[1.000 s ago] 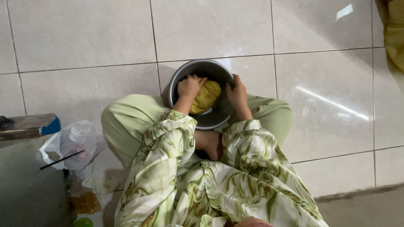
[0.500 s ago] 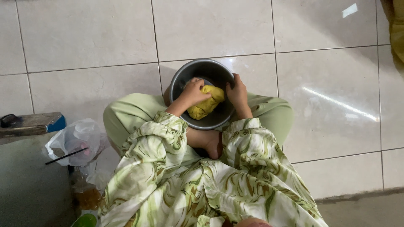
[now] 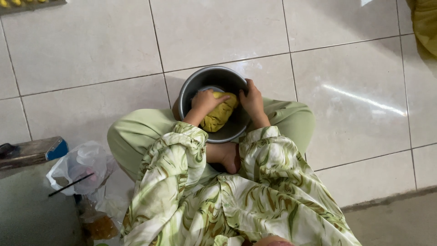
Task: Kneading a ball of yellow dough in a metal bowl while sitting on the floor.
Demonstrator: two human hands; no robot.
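A round metal bowl rests on the tiled floor between my crossed legs. Inside it lies a lump of yellow dough. My left hand is curled into a fist and presses down on the top of the dough. My right hand grips the bowl's right rim, fingers over the edge. Both arms wear green and white patterned sleeves.
A crumpled clear plastic bag with a thin black stick lies at my left knee. A wooden block with a blue end sits at the far left. A small bag of orange stuff is below. Yellow cloth shows top right.
My left hand has pushed further into the dough, which has flattened and shifted toward the bowl's middle. My right hand stays on the rim. The camera view has shifted slightly.
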